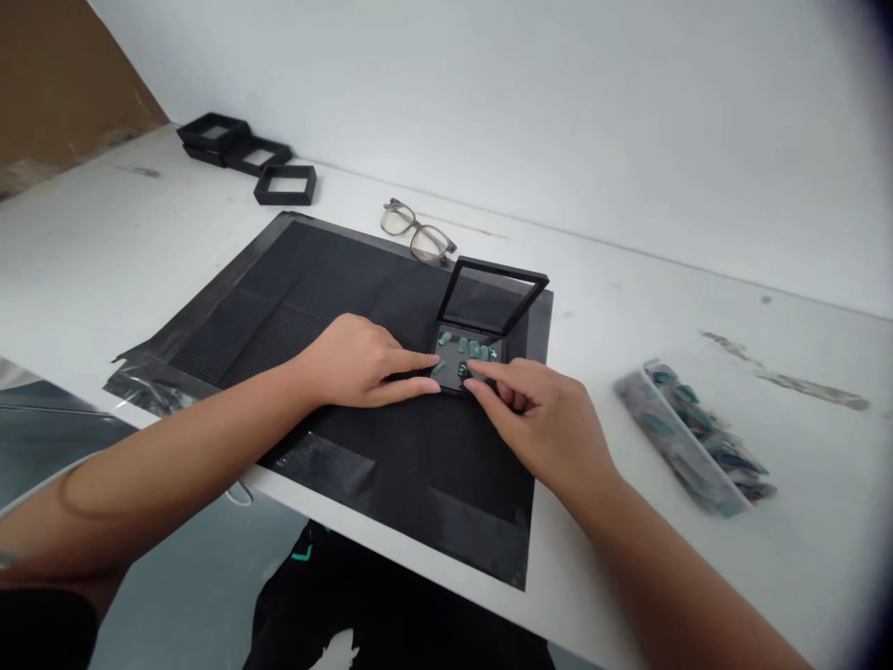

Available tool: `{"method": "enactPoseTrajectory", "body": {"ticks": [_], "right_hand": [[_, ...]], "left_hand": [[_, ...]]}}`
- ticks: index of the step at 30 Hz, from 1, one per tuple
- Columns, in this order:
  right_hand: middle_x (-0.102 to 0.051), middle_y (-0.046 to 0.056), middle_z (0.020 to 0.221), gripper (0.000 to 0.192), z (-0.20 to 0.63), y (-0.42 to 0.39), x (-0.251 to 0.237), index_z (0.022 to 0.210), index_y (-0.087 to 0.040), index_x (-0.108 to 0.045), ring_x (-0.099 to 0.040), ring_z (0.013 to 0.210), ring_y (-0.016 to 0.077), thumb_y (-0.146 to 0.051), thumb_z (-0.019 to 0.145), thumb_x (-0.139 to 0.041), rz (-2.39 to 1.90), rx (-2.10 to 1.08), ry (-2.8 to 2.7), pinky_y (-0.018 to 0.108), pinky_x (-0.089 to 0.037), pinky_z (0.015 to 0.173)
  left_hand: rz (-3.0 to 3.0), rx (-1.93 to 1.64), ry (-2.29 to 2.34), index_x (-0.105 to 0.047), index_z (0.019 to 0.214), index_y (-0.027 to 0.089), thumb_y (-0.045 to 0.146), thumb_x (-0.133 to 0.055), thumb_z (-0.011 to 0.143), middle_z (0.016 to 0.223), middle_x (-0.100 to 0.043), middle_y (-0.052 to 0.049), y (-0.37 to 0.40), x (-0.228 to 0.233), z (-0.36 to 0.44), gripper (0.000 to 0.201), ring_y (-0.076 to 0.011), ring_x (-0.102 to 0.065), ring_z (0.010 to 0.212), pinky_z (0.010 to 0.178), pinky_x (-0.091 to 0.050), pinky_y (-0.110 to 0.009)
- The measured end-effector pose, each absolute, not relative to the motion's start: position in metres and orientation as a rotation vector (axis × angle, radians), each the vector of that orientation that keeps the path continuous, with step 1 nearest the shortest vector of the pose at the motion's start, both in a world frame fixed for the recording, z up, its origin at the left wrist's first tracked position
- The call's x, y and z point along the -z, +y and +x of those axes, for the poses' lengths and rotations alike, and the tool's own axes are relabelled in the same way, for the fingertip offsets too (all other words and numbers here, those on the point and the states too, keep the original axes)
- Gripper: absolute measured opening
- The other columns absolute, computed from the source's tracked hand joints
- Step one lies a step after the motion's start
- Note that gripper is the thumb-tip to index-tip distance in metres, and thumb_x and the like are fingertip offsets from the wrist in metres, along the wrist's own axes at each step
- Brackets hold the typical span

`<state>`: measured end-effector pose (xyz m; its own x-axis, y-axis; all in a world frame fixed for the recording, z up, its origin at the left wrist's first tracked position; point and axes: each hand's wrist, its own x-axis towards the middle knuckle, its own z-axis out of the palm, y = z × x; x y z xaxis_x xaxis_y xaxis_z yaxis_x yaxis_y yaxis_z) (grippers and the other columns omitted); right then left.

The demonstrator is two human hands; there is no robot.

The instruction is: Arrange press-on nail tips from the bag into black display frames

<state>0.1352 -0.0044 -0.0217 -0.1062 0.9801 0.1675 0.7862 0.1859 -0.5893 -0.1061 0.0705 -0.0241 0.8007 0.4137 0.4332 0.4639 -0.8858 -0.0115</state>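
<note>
The little black box [466,358] sits open mid-mat, lid up, with roughly seven teal nails [473,348] inside. Left hand [355,361] presses flat on its 9 o'clock edge; right hand [540,419] has loosely curled fingers and pokes one nail. Three empty black boxes [285,184] sit at 11 o'clock, and one clear tray [687,437] of nails at 3.

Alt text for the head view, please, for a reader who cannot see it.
Both hands rest fingertips on small green pieces in an open black case on a black mat, left hand beside right hand. On the white table lie glasses, black frames and a clear tray of green pieces.
</note>
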Motion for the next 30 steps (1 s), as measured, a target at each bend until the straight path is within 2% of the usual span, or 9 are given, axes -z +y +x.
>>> {"method": "enactPoseTrajectory", "body": {"ticks": [4,10,15,20,24,30], "right_hand": [[-0.065,0.001,0.080,0.030,0.136,-0.006,0.025,0.111,-0.028,-0.078,-0.057,0.064,0.0117,-0.044,0.096,-0.057,-1.588,-0.314,-2.072,0.027,-0.040,0.057],[-0.065,0.000,0.074,0.032,0.138,-0.002,0.028,0.110,-0.029,-0.079,-0.061,0.066,0.0115,-0.043,0.100,-0.052,-1.557,-0.237,-2.144,0.025,-0.041,0.056],[-0.068,-0.001,0.078,0.030,0.137,-0.002,0.031,0.111,-0.029,-0.078,-0.061,0.064,0.0108,-0.041,0.100,-0.052,-1.537,-0.186,-2.153,0.025,-0.043,0.057],[-0.069,0.002,0.078,0.039,0.137,-0.004,0.030,0.128,-0.021,-0.068,-0.061,0.064,0.0136,-0.041,0.097,-0.056,-1.461,-0.013,-2.148,0.026,-0.042,0.055],[-0.067,0.002,0.073,0.035,0.140,-0.006,0.023,0.124,-0.015,-0.066,-0.061,0.064,0.0134,-0.034,0.096,-0.059,-1.333,0.242,-2.046,0.026,-0.043,0.055],[-0.059,-0.001,0.069,0.027,0.146,-0.008,0.014,0.115,-0.016,-0.067,-0.056,0.063,0.0121,-0.026,0.091,-0.061,-1.176,-0.007,-2.035,0.025,-0.044,0.056]], "left_hand": [[-2.853,0.679,-0.665,-0.074,0.116,0.023,0.056,-0.047,0.099,0.058,-0.070,0.000,0.068,0.020,-0.108,0.045,-0.0126,-0.064,0.050,0.048,-0.028,-0.026],[-2.894,0.567,-0.641,-0.074,0.117,0.025,0.052,-0.046,0.101,0.064,-0.074,0.001,0.068,0.021,-0.108,0.042,-0.0119,-0.066,0.053,0.047,-0.026,-0.026],[-2.780,0.598,-0.709,-0.075,0.112,0.023,0.052,-0.046,0.101,0.068,-0.076,0.001,0.062,0.022,-0.100,0.042,-0.0138,-0.070,0.058,0.047,-0.028,-0.026],[-2.746,0.625,-0.725,-0.076,0.107,0.022,0.054,-0.046,0.100,0.061,-0.072,0.001,0.057,0.020,-0.097,0.044,-0.0129,-0.067,0.054,0.048,-0.032,-0.028],[-2.769,0.628,-0.639,-0.074,0.112,0.022,0.056,-0.046,0.100,0.058,-0.069,0.003,0.056,0.019,-0.099,0.045,-0.0122,-0.064,0.053,0.048,-0.032,-0.028],[-2.727,0.515,-0.647,-0.073,0.113,0.019,0.052,-0.047,0.101,0.070,-0.069,-0.001,0.055,0.018,-0.094,0.044,-0.0165,-0.062,0.069,0.053,-0.035,-0.029]]}}
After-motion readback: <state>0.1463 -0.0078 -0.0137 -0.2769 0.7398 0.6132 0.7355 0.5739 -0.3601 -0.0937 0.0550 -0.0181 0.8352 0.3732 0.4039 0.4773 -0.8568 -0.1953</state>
